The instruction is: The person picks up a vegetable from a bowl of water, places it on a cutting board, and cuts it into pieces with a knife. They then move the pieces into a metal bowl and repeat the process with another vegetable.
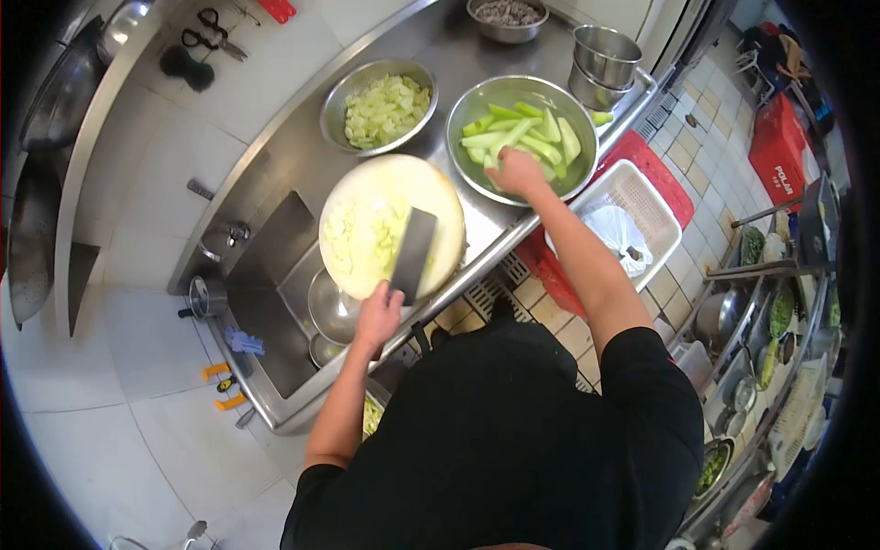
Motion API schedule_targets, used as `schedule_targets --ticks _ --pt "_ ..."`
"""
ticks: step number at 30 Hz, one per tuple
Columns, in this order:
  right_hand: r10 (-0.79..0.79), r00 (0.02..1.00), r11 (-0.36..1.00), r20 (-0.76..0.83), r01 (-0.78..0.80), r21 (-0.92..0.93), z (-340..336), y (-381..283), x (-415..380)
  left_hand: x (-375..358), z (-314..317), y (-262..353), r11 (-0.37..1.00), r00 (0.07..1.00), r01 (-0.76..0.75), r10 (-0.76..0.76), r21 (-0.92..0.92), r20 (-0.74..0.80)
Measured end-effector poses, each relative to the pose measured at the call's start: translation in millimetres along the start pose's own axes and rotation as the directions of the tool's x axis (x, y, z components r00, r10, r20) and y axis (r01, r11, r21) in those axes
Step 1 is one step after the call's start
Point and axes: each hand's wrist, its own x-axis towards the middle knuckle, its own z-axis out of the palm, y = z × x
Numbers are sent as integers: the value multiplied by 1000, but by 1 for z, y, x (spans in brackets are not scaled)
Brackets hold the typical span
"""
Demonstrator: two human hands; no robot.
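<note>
My left hand (378,316) is closed round the handle of a cleaver (414,255), whose broad blade lies over the right part of a round cutting board (440,197). Chopped pale green vegetable pieces (341,234) are spread on the board, some beside the blade. My right hand (518,174) reaches over the near rim of a large steel bowl (456,117) of long green vegetable wedges (541,128). Its fingers are curled down among the wedges, their tips partly hidden. Behind the board, a second steel bowl (328,119) holds chopped pieces (387,110).
Left of the board is a steel sink (266,344) with a bowl (332,307) under the board's edge. Stacked steel pots (605,60) and a bowl of dark bits (507,13) stand farther back. A white basket (674,206) with a plastic bag (616,236) is at the right.
</note>
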Motion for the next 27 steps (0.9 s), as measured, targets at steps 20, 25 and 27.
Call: schedule_targets --ticks 20,25,27 --pt "-82 995 899 -55 97 428 10 -63 15 9 -18 -6 990 1000 31 -30 141 -7" --pt "-222 970 937 99 184 297 23 -121 -22 17 -11 -35 991 995 30 -42 133 88" --pt "-378 916 891 131 323 319 47 -132 -38 29 -25 -57 986 995 78 -85 145 42"
